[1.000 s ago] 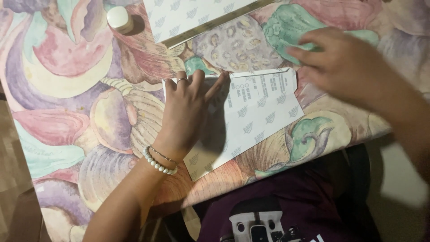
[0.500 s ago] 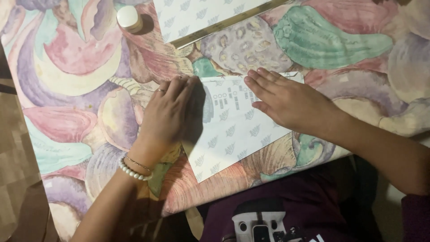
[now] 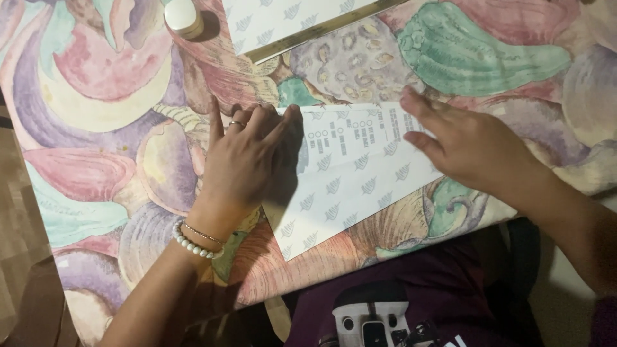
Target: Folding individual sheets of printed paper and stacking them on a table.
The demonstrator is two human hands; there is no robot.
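While both hands press flat on the white folded paper sheet with small grey leaf marks (image 3: 350, 186), the step seems to be creasing a fold. It lies on the pastel painted table (image 3: 96, 128), near its front edge. The left hand (image 3: 247, 160) and the right hand (image 3: 466, 144) are spread, pinching nothing. Next, firm sliding along the edge is probably needed.

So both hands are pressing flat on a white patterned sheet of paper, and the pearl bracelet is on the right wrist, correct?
Not quite. The head view shows the pearl bracelet on the left wrist. The left hand and right hand do press flat on the white patterned sheet.
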